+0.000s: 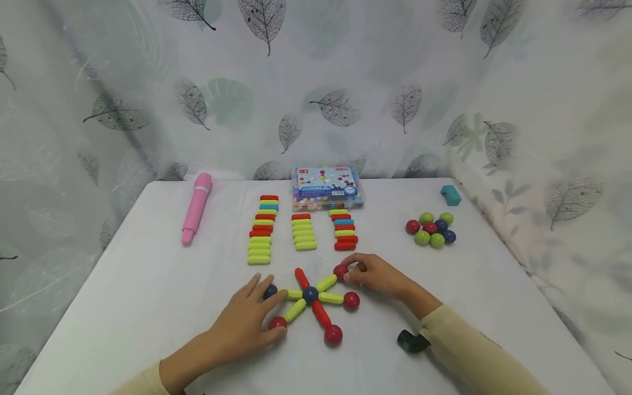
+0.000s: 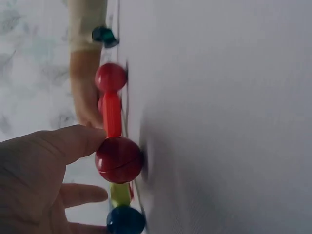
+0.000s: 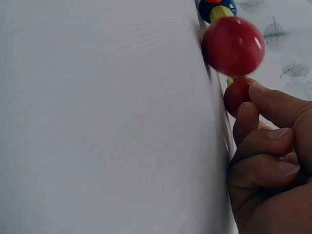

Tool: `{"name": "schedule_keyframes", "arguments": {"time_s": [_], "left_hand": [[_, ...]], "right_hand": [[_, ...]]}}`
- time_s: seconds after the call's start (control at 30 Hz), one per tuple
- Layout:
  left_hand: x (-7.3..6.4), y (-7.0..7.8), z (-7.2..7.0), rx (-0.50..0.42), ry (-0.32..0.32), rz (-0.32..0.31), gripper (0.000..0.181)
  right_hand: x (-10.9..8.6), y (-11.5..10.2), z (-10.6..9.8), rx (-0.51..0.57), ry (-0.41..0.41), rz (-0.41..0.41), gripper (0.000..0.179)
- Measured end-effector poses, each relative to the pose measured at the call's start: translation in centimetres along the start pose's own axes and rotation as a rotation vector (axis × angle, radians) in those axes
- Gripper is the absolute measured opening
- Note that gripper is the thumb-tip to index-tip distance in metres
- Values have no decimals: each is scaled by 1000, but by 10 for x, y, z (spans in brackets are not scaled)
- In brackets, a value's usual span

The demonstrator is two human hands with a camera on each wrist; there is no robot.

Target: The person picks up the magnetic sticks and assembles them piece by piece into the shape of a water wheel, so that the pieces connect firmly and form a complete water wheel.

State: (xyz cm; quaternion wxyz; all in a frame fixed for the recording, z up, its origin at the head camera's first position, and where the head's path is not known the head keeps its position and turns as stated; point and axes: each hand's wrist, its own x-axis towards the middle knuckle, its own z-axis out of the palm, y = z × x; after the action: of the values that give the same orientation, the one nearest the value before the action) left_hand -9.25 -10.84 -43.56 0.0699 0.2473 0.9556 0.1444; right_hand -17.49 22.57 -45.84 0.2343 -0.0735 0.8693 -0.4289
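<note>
Head view: clear box (image 1: 327, 187) of coloured pieces (image 1: 316, 205) beyond star model (image 1: 310, 295)

the tabletop (image 1: 128, 307) is plain white. toward its front edge, the star-shaped build (image 1: 310, 295) has a dark blue hub, four yellow-green rods (image 1: 331, 298), two red rods (image 1: 321, 315), four red outer balls (image 1: 333, 335) and one dark blue outer ball (image 1: 270, 291). the sleeves (image 1: 474, 351) are pale yellow; the curved piece (image 1: 412, 341) by the right one is blackish green. toward the back edge, the spare rods (image 1: 303, 231) mix yellow-green, red and a little blue. the loose balls (image 1: 436, 240) near the right edge are red, green and dark blue. the wand (image 1: 196, 208) near the back left corner is pink; the block (image 1: 451, 195) near the back right corner, teal. the curtain (image 1: 316, 71) is whitish, printed with dark net-veined leaves and pale green ones.
</note>
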Motion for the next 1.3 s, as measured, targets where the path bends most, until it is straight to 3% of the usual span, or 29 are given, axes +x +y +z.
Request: {"name": "schedule_keyframes", "arguments": {"time_s": [0.2,0.43,0.53,0.63,0.8,0.87,1.17,1.3], "left_hand": [[11,-19,-10,-96,-11,-35,61],[21,-33,-12,-215,-58,41,65],[25,-37,-11,-254,-82,75,65],[27,-39,-8,-278,-102,91,66],[29,-35,-2,-267,-132,135,67],[29,-32,0,-248,-127,148,67],[27,-29,-2,-222,-99,106,66],[26,-30,-1,-235,-88,118,65]], "right_hand": [[-18,0,-1,-41,-4,-17,35],[-34,-4,-9,-170,-107,-121,25],[-26,-14,-13,-245,-107,-197,25],[-6,-29,-7,-327,-129,-279,37],[22,-42,13,-488,-293,-369,45],[26,-44,17,-526,-313,-386,41],[25,-46,14,-612,-252,-433,33],[23,-47,12,-642,-224,-448,34]]}}
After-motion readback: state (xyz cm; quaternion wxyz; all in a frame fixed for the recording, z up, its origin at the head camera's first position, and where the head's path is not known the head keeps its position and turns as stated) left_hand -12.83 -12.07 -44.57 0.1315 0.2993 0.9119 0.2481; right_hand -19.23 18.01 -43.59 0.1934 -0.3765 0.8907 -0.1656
